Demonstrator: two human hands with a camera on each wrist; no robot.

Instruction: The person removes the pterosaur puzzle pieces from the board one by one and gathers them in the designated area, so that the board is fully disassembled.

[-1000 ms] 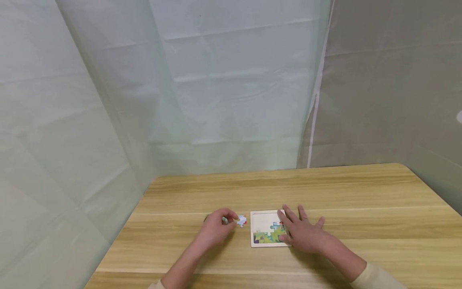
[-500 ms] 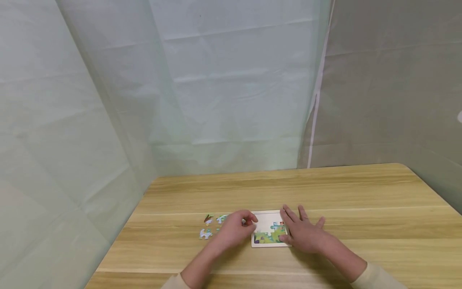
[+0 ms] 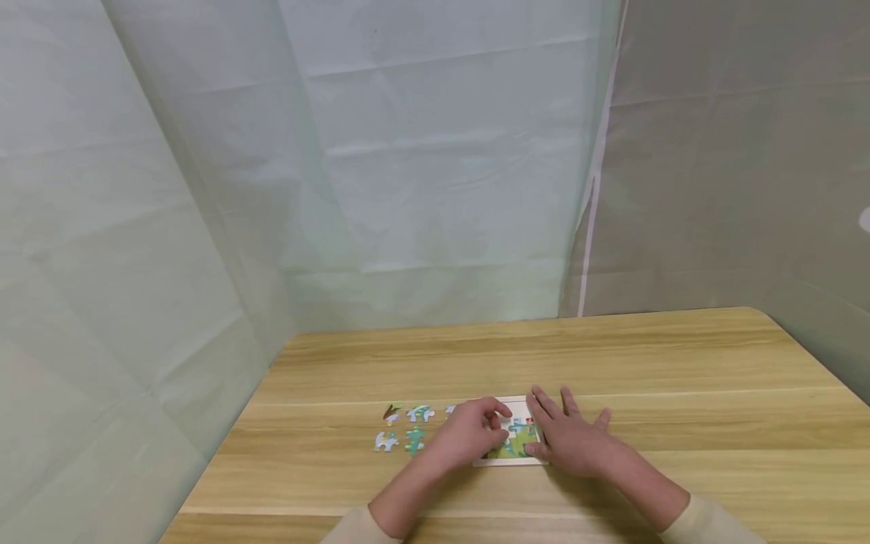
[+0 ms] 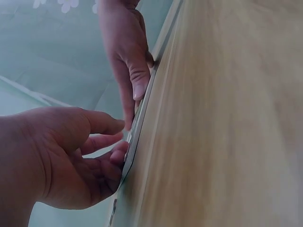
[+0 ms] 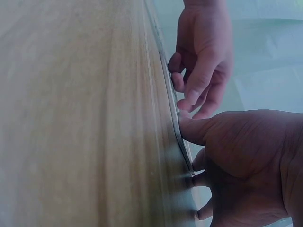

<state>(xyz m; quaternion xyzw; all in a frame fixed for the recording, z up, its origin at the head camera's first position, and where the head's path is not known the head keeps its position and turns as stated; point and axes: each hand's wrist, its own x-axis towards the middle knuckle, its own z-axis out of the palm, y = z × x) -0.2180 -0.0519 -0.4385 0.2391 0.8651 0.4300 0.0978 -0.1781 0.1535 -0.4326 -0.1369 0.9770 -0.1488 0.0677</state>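
On a wooden table (image 3: 639, 363), puzzle tray (image 3: 511, 462); over its left part, left hand (image 3: 469, 434), fingers bent; across its right rim, right hand (image 3: 569, 440), fingers spread; farther left, loose pieces (image 3: 420, 413).

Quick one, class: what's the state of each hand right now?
Left hand: fingers bent over the puzzle board; whether it holds anything cannot be told.
Right hand: open, touching the board's right side.

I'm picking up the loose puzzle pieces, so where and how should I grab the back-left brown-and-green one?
Probably pinch the brown-and-green piece by opposite edges, from above and the left: it lies flat; the pale piece sits nearer you, the teal-and-white piece to its right, so its left looks open.
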